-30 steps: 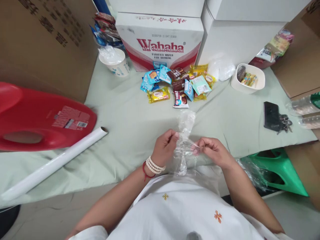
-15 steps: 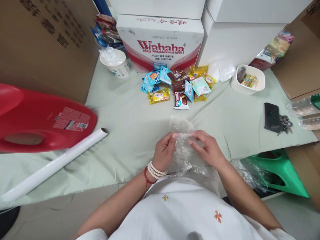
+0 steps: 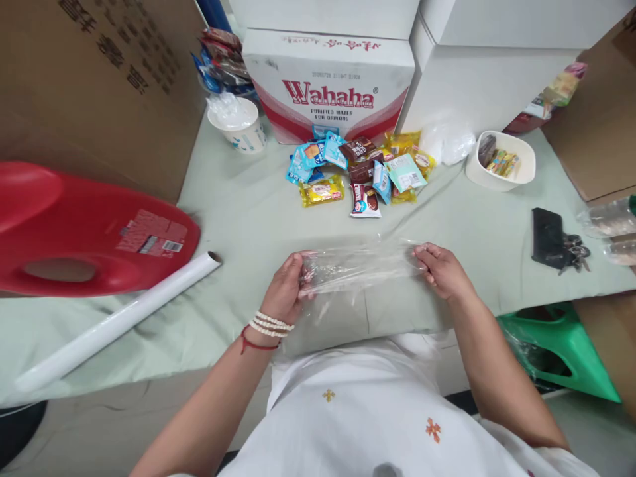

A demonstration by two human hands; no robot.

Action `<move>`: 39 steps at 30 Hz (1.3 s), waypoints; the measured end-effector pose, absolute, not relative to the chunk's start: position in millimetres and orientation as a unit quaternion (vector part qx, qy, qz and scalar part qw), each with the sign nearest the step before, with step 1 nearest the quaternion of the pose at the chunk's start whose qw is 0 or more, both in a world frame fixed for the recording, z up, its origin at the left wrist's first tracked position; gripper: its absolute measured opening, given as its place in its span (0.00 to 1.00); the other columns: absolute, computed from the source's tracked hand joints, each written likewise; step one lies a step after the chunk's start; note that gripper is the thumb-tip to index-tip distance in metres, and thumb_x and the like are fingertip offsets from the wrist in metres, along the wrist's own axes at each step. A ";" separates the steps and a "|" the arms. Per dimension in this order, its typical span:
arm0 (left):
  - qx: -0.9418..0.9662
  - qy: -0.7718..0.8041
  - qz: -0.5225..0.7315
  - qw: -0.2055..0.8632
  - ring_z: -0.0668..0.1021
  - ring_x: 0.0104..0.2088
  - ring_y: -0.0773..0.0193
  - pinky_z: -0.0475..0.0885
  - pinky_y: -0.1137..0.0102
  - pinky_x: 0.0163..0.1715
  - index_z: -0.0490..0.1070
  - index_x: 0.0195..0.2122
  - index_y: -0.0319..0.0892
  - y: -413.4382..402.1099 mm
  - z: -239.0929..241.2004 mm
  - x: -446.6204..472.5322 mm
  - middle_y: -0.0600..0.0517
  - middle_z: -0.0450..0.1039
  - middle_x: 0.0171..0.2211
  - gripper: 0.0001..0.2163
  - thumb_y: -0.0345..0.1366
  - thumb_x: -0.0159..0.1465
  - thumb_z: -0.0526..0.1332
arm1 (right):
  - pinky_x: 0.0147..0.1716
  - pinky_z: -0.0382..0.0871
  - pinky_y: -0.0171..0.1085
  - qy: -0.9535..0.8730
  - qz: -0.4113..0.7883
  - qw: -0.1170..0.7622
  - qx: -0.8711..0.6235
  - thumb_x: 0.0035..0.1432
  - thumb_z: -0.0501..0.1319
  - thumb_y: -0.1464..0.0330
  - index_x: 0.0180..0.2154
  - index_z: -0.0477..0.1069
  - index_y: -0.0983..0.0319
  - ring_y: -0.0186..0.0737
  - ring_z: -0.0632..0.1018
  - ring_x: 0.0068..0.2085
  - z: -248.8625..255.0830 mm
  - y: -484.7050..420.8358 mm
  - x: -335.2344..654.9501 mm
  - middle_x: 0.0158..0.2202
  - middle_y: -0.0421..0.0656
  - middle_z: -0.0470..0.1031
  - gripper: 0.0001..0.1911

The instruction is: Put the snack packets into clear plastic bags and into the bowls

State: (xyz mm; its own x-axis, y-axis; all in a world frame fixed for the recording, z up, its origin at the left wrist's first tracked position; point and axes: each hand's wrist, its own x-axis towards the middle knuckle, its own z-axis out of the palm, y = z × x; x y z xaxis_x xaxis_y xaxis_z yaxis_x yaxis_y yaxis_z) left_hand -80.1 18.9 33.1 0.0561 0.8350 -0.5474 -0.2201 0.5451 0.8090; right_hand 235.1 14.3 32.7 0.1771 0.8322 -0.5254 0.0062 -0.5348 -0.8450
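A clear plastic bag (image 3: 358,266) is stretched flat between both hands, just above the pale green cloth (image 3: 258,218). My left hand (image 3: 287,290), with bead bracelets at the wrist, pinches its left end. My right hand (image 3: 442,270) pinches its right end. Beyond the bag lies a pile of small snack packets (image 3: 360,172) in blue, yellow and brown wrappers.
A red plastic stool (image 3: 84,232) and a white paper roll (image 3: 119,321) lie at the left. At the back stand a Wahaha carton (image 3: 330,83), a paper cup (image 3: 237,124) and a white bowl (image 3: 501,161) of sweets. A black wallet with keys (image 3: 551,232) lies at the right, a green stool (image 3: 566,344) below it.
The hands have moved apart and pulled the crumpled bag out flat and wide. The view has shifted slightly.
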 end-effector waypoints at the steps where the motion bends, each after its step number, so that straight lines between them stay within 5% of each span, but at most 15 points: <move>1: 0.290 0.581 0.373 0.662 0.58 0.16 0.73 0.63 0.74 0.15 0.72 0.50 0.43 20.4 30.1 -85.0 0.59 0.62 0.25 0.21 0.55 0.66 0.60 | 0.13 0.43 0.30 -0.329 0.556 0.362 -0.672 0.50 0.70 0.50 0.34 0.69 0.60 0.26 0.57 0.15 31.6 15.8 239.9 0.21 0.31 0.61 0.23; 3: 0.362 0.629 0.344 0.596 0.61 0.18 0.71 0.66 0.72 0.18 0.70 0.52 0.43 21.5 23.2 -93.5 0.57 0.65 0.28 0.20 0.53 0.68 0.58 | 0.14 0.47 0.30 -0.375 0.538 0.352 -0.668 0.51 0.69 0.49 0.33 0.69 0.60 0.26 0.59 0.16 27.8 19.2 247.4 0.21 0.32 0.62 0.23; 6: 0.538 0.695 0.347 0.327 0.73 0.30 0.61 0.74 0.63 0.33 0.69 0.53 0.40 15.4 16.2 -100.2 0.49 0.70 0.37 0.21 0.48 0.65 0.62 | 0.18 0.51 0.31 -0.437 0.501 0.339 -0.665 0.56 0.67 0.49 0.34 0.70 0.60 0.28 0.60 0.18 21.7 24.6 252.1 0.20 0.32 0.60 0.21; 10: 0.762 0.540 0.357 0.006 0.76 0.46 0.52 0.70 0.56 0.49 0.73 0.49 0.42 0.1 16.5 -93.3 0.42 0.75 0.45 0.12 0.34 0.64 0.63 | 0.20 0.54 0.32 -0.458 0.482 0.322 -0.674 0.57 0.65 0.49 0.36 0.70 0.60 0.30 0.61 0.19 18.5 30.5 249.3 0.19 0.32 0.59 0.20; 13: 0.877 0.394 0.275 0.018 0.78 0.50 0.54 0.68 0.59 0.49 0.76 0.47 0.46 0.5 13.4 -80.9 0.45 0.79 0.46 0.11 0.30 0.67 0.58 | 0.21 0.55 0.33 -0.474 0.483 0.304 -0.670 0.58 0.64 0.50 0.36 0.71 0.60 0.31 0.61 0.20 15.7 35.4 250.1 0.20 0.32 0.59 0.20; 15: 0.884 0.415 0.208 0.059 0.75 0.58 0.51 0.67 0.56 0.55 0.75 0.53 0.45 8.7 7.3 -74.5 0.42 0.77 0.55 0.14 0.33 0.69 0.56 | 0.23 0.59 0.33 -0.503 0.448 0.290 -0.680 0.59 0.63 0.51 0.37 0.72 0.61 0.32 0.63 0.22 13.8 38.7 255.6 0.22 0.34 0.63 0.19; 20: 0.858 0.490 0.075 0.135 0.61 0.71 0.42 0.48 0.40 0.69 0.59 0.71 0.41 21.8 -5.9 -73.5 0.36 0.57 0.72 0.33 0.52 0.69 0.58 | 0.42 0.74 0.47 -0.592 0.124 0.314 -0.732 0.61 0.62 0.55 0.47 0.76 0.62 0.48 0.76 0.42 30.9 27.8 258.7 0.47 0.53 0.73 0.20; 23: 0.869 0.473 0.046 0.138 0.57 0.74 0.41 0.40 0.37 0.69 0.53 0.74 0.42 13.3 -6.5 -76.0 0.36 0.49 0.75 0.38 0.56 0.68 0.57 | 0.57 0.71 0.55 -0.734 0.115 0.302 -0.597 0.66 0.62 0.55 0.58 0.73 0.58 0.55 0.72 0.58 48.9 1.2 233.7 0.58 0.55 0.71 0.24; 26: 0.870 0.473 0.042 0.135 0.56 0.74 0.40 0.36 0.34 0.69 0.49 0.75 0.39 4.5 -6.1 -78.8 0.35 0.47 0.75 0.41 0.58 0.68 0.56 | 0.67 0.60 0.60 -0.863 0.200 0.186 -0.425 0.66 0.64 0.58 0.59 0.74 0.56 0.58 0.63 0.69 49.1 -29.6 213.5 0.66 0.51 0.67 0.22; 31: 0.869 0.473 0.052 0.139 0.57 0.74 0.41 0.33 0.36 0.70 0.44 0.76 0.36 3.9 -9.7 -87.4 0.33 0.48 0.74 0.43 0.60 0.69 0.52 | 0.61 0.70 0.57 -0.842 0.292 0.158 -0.425 0.71 0.57 0.69 0.47 0.81 0.54 0.50 0.71 0.65 24.5 -72.1 262.9 0.58 0.47 0.78 0.13; 39: 0.871 0.464 0.036 0.159 0.55 0.74 0.38 0.30 0.35 0.69 0.49 0.75 0.38 -5.2 -7.7 -88.3 0.33 0.46 0.75 0.46 0.63 0.64 0.57 | 0.55 0.74 0.55 -0.753 0.268 0.214 -0.562 0.68 0.58 0.67 0.45 0.80 0.52 0.52 0.78 0.55 66.6 -59.5 306.6 0.53 0.46 0.80 0.12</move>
